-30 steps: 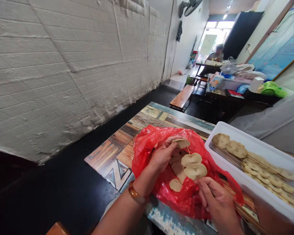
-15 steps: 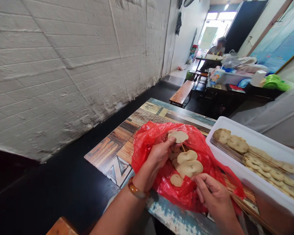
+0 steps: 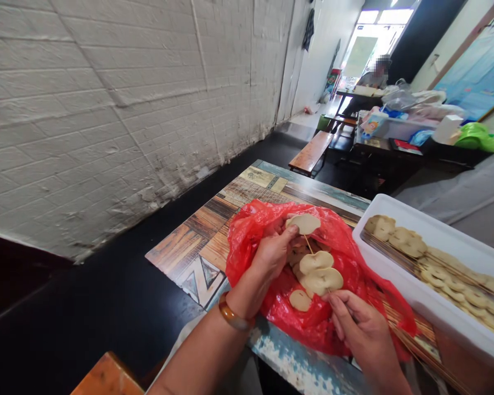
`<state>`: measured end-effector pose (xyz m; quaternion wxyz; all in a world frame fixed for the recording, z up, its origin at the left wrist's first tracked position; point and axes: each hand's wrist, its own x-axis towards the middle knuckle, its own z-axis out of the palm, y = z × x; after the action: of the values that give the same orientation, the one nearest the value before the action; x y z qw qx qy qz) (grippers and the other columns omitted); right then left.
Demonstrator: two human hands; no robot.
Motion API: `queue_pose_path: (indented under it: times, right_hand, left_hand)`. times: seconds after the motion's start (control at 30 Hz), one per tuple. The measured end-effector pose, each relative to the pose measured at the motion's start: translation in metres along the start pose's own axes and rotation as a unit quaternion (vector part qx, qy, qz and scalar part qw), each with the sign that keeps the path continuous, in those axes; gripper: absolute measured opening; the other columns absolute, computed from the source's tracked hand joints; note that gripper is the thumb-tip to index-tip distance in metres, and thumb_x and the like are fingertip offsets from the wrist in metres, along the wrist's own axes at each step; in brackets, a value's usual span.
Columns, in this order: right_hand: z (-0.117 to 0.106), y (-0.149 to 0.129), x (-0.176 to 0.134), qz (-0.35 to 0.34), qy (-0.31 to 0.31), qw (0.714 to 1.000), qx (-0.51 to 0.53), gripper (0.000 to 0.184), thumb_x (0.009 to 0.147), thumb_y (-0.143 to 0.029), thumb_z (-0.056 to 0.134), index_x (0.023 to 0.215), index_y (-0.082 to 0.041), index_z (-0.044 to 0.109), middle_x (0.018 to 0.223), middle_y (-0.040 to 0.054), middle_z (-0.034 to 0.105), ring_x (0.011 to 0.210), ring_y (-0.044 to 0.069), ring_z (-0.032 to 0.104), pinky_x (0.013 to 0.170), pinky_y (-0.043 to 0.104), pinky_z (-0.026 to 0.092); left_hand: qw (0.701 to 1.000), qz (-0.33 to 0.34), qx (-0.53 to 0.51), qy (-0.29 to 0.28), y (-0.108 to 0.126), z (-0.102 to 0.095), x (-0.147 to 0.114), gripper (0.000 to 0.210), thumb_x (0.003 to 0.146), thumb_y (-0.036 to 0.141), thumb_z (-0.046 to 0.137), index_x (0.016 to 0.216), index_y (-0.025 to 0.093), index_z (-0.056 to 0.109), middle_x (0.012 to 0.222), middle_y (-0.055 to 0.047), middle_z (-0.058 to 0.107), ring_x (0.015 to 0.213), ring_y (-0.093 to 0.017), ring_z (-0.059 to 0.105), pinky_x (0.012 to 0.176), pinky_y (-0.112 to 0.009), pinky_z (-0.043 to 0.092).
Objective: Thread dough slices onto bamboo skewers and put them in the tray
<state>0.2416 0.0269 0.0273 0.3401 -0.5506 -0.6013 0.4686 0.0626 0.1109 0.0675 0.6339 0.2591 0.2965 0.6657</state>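
My left hand (image 3: 274, 249), with an amber-coloured bangle on the wrist, pinches a pale round slice (image 3: 305, 224) between thumb and fingers. A thin wooden skewer (image 3: 308, 244) runs from that slice down through more pale slices (image 3: 321, 281). At its lower end, my right hand (image 3: 356, 318) is closed on the skewer, with thumb and forefinger against the lowest threaded slice. Both hands are over an open red plastic bag (image 3: 251, 219). Inside it lie more loose slices, one (image 3: 300, 300) below the skewer; some are partly hidden by my left hand.
A white plastic bin (image 3: 364, 219) on the right holds several skewers of slices (image 3: 409, 241). Bare sticks (image 3: 420, 354) lie beside the bag on the wood-patterned table (image 3: 181, 252). Farther back are a bench (image 3: 312, 152), a cluttered table and a seated person (image 3: 372, 79). A white wall (image 3: 148, 99) runs along the left.
The camera view has shifted slightly, moving the scene a little to the right. Both hands keep almost the same hold on the slice and skewer.
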Motion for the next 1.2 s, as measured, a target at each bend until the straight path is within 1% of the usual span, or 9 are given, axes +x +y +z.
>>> queue_pose_path:
  times: [0.2, 0.3, 0.47, 0.6, 0.77, 0.93, 1.03, 1.1, 1.2]
  right_hand:
    - [0.000, 0.003, 0.002, 0.010, 0.002, 1.000, -0.011, 0.031, 0.086, -0.047, 0.050, 0.077, -0.020, 0.061, 0.044, -0.0055, 0.044, 0.041, 0.011, 0.042, 0.043, 0.022, 0.036]
    - [0.000, 0.004, 0.002, 0.012, 0.005, 1.000, -0.017, 0.033, 0.087, -0.049, 0.049, 0.075, -0.020, 0.060, 0.044, -0.0053, 0.044, 0.042, 0.011, 0.042, 0.044, 0.022, 0.035]
    - [0.001, -0.002, 0.001, 0.014, 0.006, 0.999, -0.035, 0.036, 0.087, -0.051, 0.047, 0.073, -0.020, 0.059, 0.044, -0.0052, 0.044, 0.041, 0.011, 0.041, 0.043, 0.022, 0.034]
    - [0.001, -0.005, 0.002, 0.013, 0.010, 0.999, -0.040, 0.037, 0.087, -0.051, 0.046, 0.074, -0.020, 0.059, 0.044, -0.0055, 0.044, 0.041, 0.011, 0.041, 0.043, 0.022, 0.034]
    - [0.002, -0.005, 0.003, 0.013, 0.010, 0.999, -0.039, 0.037, 0.088, -0.051, 0.045, 0.071, -0.020, 0.058, 0.044, -0.0053, 0.044, 0.042, 0.011, 0.042, 0.044, 0.022, 0.034]
    - [0.004, -0.006, 0.005, -0.001, 0.013, 1.000, -0.017, 0.037, 0.088, -0.050, 0.046, 0.073, -0.019, 0.058, 0.044, -0.0060, 0.044, 0.041, 0.011, 0.041, 0.044, 0.021, 0.033]
    - [0.005, -0.007, 0.005, -0.011, 0.021, 1.000, -0.014, 0.037, 0.087, -0.050, 0.046, 0.073, -0.019, 0.059, 0.043, -0.0061, 0.044, 0.041, 0.011, 0.042, 0.045, 0.021, 0.034]
    - [0.006, -0.009, 0.005, -0.009, 0.026, 1.000, -0.010, 0.037, 0.087, -0.050, 0.046, 0.071, -0.019, 0.058, 0.043, -0.0062, 0.043, 0.041, 0.011, 0.041, 0.044, 0.021, 0.033]
    - [0.006, -0.010, 0.004, -0.004, 0.026, 1.000, -0.004, 0.038, 0.087, -0.051, 0.046, 0.071, -0.019, 0.058, 0.043, -0.0064, 0.043, 0.040, 0.011, 0.041, 0.043, 0.022, 0.033]
  left_hand:
    - [1.000, 0.001, -0.004, -0.015, 0.001, 0.000, -0.001, 0.027, 0.067, 0.025, 0.071, 0.091, 0.015, 0.063, 0.081, -0.003, 0.067, 0.070, -0.015, 0.065, 0.064, -0.025, 0.052]
    - [1.000, 0.004, 0.004, -0.009, 0.001, 0.001, -0.001, 0.026, 0.067, 0.025, 0.071, 0.090, 0.014, 0.064, 0.080, -0.004, 0.067, 0.070, -0.015, 0.064, 0.065, -0.025, 0.052]
    - [1.000, 0.004, 0.012, -0.007, -0.001, 0.001, 0.000, 0.023, 0.067, 0.026, 0.071, 0.086, 0.014, 0.064, 0.080, -0.004, 0.068, 0.070, -0.015, 0.063, 0.067, -0.025, 0.051]
    - [1.000, 0.006, 0.008, -0.011, -0.002, -0.001, 0.001, 0.023, 0.068, 0.026, 0.070, 0.087, 0.015, 0.064, 0.084, -0.005, 0.068, 0.071, -0.015, 0.064, 0.066, -0.026, 0.051]
    - [1.000, 0.007, 0.008, 0.000, -0.004, -0.001, 0.000, 0.029, 0.067, 0.027, 0.072, 0.093, 0.016, 0.063, 0.091, -0.005, 0.068, 0.079, -0.017, 0.064, 0.070, -0.027, 0.051]
    - [0.999, 0.026, 0.033, 0.015, -0.008, -0.001, 0.000, 0.025, 0.067, 0.027, 0.072, 0.088, 0.017, 0.063, 0.092, -0.002, 0.066, 0.083, -0.015, 0.062, 0.076, -0.027, 0.050]
    - [0.998, 0.030, 0.060, 0.011, -0.009, -0.001, 0.000, 0.021, 0.067, 0.025, 0.070, 0.085, 0.017, 0.061, 0.085, -0.001, 0.065, 0.077, -0.014, 0.062, 0.073, -0.025, 0.049]
    - [0.997, 0.032, 0.063, 0.026, -0.010, -0.001, 0.000, 0.021, 0.067, 0.024, 0.070, 0.083, 0.017, 0.060, 0.080, 0.000, 0.064, 0.073, -0.013, 0.062, 0.071, -0.025, 0.049]
    - [0.996, 0.032, 0.069, 0.052, -0.010, 0.000, 0.000, 0.019, 0.066, 0.021, 0.069, 0.083, 0.016, 0.061, 0.081, 0.000, 0.064, 0.072, -0.013, 0.062, 0.070, -0.025, 0.049]
